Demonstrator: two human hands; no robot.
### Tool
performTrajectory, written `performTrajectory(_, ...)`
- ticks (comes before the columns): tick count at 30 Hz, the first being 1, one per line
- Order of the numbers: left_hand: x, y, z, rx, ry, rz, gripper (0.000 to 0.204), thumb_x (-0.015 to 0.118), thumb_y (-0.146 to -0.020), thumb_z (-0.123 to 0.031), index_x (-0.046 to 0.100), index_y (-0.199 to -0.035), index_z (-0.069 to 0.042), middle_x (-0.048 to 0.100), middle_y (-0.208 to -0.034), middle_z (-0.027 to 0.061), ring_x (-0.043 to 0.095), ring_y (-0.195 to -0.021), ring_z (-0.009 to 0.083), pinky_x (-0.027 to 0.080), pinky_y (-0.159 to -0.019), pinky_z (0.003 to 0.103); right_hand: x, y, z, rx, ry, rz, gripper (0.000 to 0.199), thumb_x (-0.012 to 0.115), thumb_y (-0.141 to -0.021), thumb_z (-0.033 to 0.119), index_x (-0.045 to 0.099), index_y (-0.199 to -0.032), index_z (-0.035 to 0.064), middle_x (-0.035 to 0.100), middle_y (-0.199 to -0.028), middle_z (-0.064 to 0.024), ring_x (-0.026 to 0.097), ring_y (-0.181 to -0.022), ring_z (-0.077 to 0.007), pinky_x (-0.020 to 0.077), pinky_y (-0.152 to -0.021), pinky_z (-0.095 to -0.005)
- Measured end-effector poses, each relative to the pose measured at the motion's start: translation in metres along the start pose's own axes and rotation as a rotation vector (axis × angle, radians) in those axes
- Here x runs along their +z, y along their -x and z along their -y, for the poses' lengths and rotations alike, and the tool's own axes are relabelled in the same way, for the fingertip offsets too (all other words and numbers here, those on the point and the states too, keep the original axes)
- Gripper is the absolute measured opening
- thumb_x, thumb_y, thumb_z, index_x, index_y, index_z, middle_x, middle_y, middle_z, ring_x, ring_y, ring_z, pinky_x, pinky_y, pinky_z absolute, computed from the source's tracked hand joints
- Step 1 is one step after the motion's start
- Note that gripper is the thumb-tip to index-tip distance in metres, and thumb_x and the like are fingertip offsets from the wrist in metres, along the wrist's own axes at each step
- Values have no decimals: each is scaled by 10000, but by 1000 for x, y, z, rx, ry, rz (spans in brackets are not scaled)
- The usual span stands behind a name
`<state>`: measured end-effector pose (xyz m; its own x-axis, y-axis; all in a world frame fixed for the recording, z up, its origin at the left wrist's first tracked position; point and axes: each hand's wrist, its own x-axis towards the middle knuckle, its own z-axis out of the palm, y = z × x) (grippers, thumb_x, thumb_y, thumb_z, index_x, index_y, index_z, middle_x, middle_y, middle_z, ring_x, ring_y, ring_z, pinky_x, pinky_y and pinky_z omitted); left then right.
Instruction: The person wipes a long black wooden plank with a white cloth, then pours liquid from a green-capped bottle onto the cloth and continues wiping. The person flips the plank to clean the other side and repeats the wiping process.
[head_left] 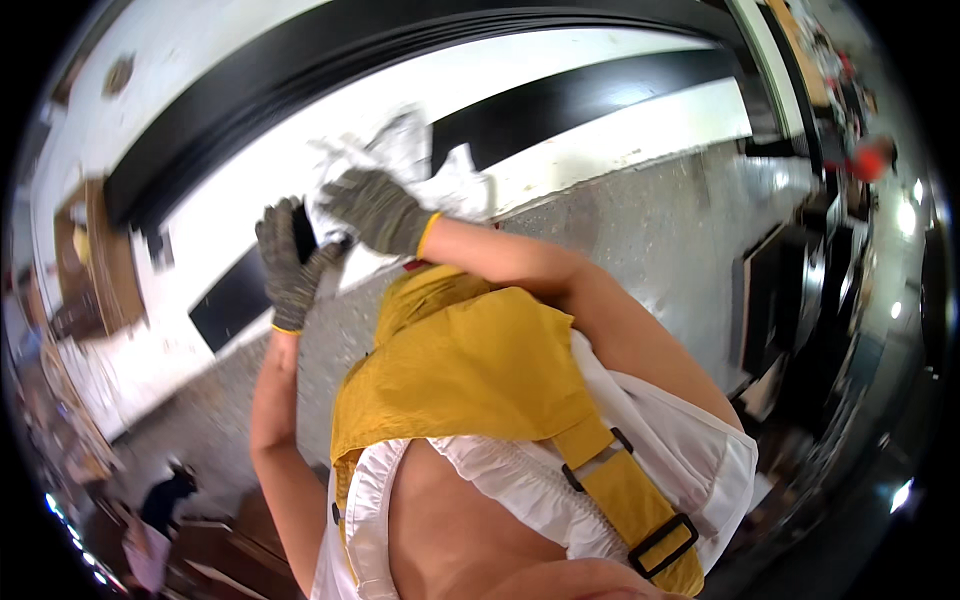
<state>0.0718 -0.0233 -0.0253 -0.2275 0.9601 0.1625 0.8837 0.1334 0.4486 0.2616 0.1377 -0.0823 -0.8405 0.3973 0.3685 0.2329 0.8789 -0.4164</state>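
My left hand point(288, 265), in a grey knitted work glove with a yellow cuff, is raised with the fingers up and loosely spread, the palm laid against the far white panel point(250, 215) at the edge of a black rectangular patch point(235, 295); it pinches nothing that I can make out. My right hand point(378, 210), gloved the same way, reaches across just right of it, fingers curled and pressed down on a crumpled white cloth point(420, 160) that lies bunched on the white panel, spreading away to the right of the glove. The two gloves almost touch, left below, right above. A long black band point(580, 95) runs along the panel to the right of the cloth, and a wider black band point(300, 70) lies farther away. Near me hang my mustard-yellow fabric apron point(470, 370) and its strap with black buckles point(640, 500) over a white top. The speckled grey floor point(660, 220) spreads on the right.
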Motion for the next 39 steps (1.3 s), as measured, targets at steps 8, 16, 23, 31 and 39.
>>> performTrajectory(8, 4, 65, 93, 140, -147, 11, 1097, 802, -660, -623, 352, -1488, -62, 459, -1482, 114, 403, -1393, 329, 222, -1191, 561, -85, 63, -95, 379, 582, 77, 491, 698, -730, 290, 647, -1211, 201, 628, -1265, -20, 561, -1231, -231, 419, -1050, -426)
performTrajectory(16, 26, -7, 83, 304, -156, 200, 1247, 848, -559, -626, 314, -1513, -26, 353, -1544, 172, 287, -1451, 353, 141, -1213, 540, -147, 112, -198, 995, 871, -295, 341, 614, -900, 388, 695, -1186, 222, 651, -1245, -52, 617, -1084, -280, 488, -935, -450)
performTrajectory(23, 55, -76, -11, 396, -63, 90, 1085, 878, -591, -505, 409, -1446, -29, 491, -1394, 183, 429, -1304, 406, 292, -1154, 545, -115, 97, -113, 793, 700, -196, 452, 635, -877, 366, 614, -1302, 212, 570, -1345, -49, 510, -1199, -277, 398, -1012, -437)
performTrajectory(31, 42, -39, 2, 479, -11, 165, 995, 864, -616, -476, 440, -1400, -34, 483, -1393, 191, 470, -1287, 396, 310, -1133, 591, -85, 47, -40, 492, 160, 53, 366, 460, -981, 321, 626, -1284, 201, 576, -1375, -43, 537, -1211, -305, 428, -1008, -492)
performTrajectory(39, 29, -39, 18, 534, -10, 248, 1024, 862, -630, -483, 413, -1423, -18, 475, -1398, 201, 461, -1307, 392, 279, -1146, 601, -158, 107, -206, 829, 600, -159, 342, 659, -824, 335, 696, -1130, 185, 641, -1260, -76, 591, -1126, -289, 454, -966, -436)
